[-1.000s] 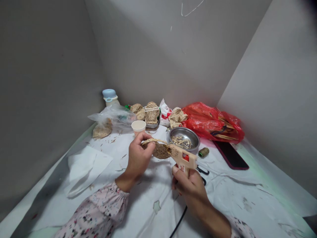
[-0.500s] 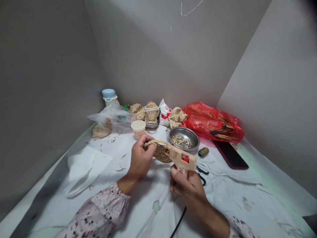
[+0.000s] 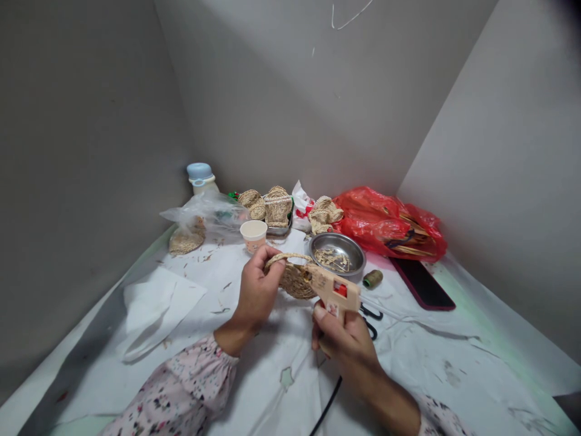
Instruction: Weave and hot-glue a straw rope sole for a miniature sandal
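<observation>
My left hand (image 3: 258, 290) pinches a round coil of braided straw (image 3: 296, 281) by its left edge, with a loop of the straw braid (image 3: 288, 256) arching over the top. A cream hot glue gun (image 3: 334, 290) fills my right hand (image 3: 347, 339), whose fingers wrap its handle. The gun's nozzle points left and meets the right side of the coil; whether it touches the straw I cannot tell. A black cord (image 3: 327, 404) runs down from below the gun. Black scissor handles (image 3: 371, 320) show partly behind my right hand.
Beyond the hands stand a paper cup (image 3: 253, 235) and a steel bowl (image 3: 338, 254) of straw scraps. A thread spool (image 3: 373, 278), a phone (image 3: 422, 283) and a red plastic bag (image 3: 385, 221) lie to the right. Woven straw pieces (image 3: 278, 206) and a blue-lidded bottle (image 3: 200, 177) sit at the back.
The straw coil has tilted slightly, so more of its face shows, and the loop of braid stands a little higher. Both hands stay nearly in place.
</observation>
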The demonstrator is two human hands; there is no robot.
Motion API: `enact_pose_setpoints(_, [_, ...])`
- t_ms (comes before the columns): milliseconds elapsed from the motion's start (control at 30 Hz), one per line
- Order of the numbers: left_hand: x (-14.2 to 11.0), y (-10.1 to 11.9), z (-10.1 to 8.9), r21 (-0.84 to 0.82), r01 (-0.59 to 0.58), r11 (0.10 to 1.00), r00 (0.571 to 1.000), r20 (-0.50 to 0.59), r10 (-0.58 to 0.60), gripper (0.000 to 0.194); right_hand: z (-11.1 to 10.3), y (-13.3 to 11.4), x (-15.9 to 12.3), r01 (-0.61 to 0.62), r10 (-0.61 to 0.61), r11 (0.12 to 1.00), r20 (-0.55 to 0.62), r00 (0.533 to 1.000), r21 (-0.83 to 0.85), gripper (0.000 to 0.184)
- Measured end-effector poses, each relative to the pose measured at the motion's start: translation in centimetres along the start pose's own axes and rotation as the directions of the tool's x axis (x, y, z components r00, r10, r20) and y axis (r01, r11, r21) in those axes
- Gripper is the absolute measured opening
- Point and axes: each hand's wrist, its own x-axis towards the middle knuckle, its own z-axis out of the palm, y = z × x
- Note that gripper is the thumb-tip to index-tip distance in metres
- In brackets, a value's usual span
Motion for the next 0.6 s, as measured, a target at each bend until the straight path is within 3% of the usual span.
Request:
enact_pose_setpoints(267, [0.37, -0.3, -0.25, -0.042, -0.018, 0.999, 1.0, -0.024, 0.017, 0.009, -0.24, 0.1, 0.33, 0.008, -0.01, 0.996, -0.021, 1.0, -0.093, 0.042])
enact_pose_setpoints(600, [0.28, -0.06, -0.16, -0.036, 0.003, 0.999, 1.0, -0.017, -0.004, 0.01, -0.18, 0.03, 0.18, -0.013, 0.011, 0.998, -0.021, 1.0, -0.069, 0.039])
